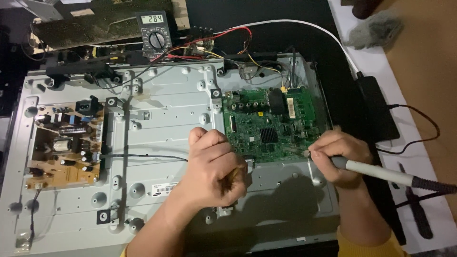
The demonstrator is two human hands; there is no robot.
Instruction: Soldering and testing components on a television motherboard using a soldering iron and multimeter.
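Green flat circuit board (270, 123) sits at about two o'clock on the big grey metal back plate (162, 114) of an opened screen. My right hand (340, 154) is closed around a grey pen-shaped tool with a black cord (381, 172), and its thin tip touches near the board's bottom edge. My left hand (214, 166) is curled shut just beside that edge, at nine o'clock from the tip; I cannot tell what it pinches. I think I should rest my wrists on the plate, keep the tip steady, and touch only one small spot.
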